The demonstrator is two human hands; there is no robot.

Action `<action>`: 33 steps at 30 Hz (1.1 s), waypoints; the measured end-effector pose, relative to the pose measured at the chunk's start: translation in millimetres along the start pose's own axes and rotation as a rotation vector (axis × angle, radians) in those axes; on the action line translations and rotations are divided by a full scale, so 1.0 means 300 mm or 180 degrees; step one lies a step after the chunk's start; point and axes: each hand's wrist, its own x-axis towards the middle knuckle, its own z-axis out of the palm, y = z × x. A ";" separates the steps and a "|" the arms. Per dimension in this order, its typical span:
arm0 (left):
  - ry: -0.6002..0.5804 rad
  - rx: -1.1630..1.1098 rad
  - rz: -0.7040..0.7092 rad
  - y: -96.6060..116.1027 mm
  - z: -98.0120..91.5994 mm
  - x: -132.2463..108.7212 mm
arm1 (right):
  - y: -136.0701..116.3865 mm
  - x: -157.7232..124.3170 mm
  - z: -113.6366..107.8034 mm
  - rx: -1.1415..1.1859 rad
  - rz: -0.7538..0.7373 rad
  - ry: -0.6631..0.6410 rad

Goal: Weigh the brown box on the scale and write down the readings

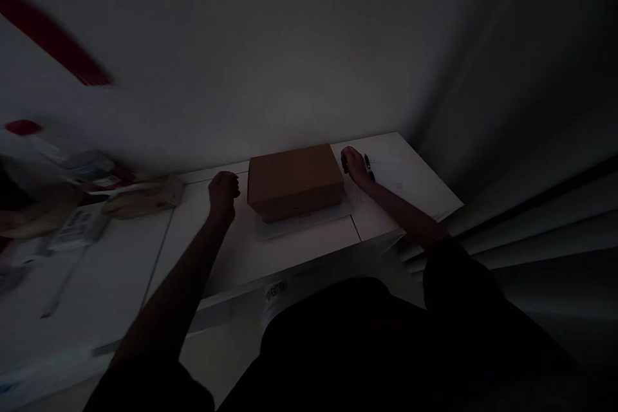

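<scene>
A closed brown cardboard box (294, 180) sits on the white tabletop (309, 251) in front of me. Just left of the box, my left hand (224, 193) is curled into a fist, apart from it, and nothing shows in its fingers. My right hand (355, 163) is beside the box's right end with its fingers closed. Something dark is at its fingertips, too dim to name. A black pen-like item (368, 167) lies right behind that hand on a white sheet of paper (393, 170) with faint marks.
On the left, blurred, are a wooden block or box (145, 198), a jar-like container (91, 167) and a white box (80, 226). A red strip (53, 35) is on the wall at upper left. Dark folds like a curtain (506, 225) hang at right. The room is dim.
</scene>
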 end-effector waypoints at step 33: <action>-0.0847 -0.0311 0.0796 -0.072 -0.029 -0.291 | -0.052 -0.301 -0.016 -0.0256 -0.0691 -0.0706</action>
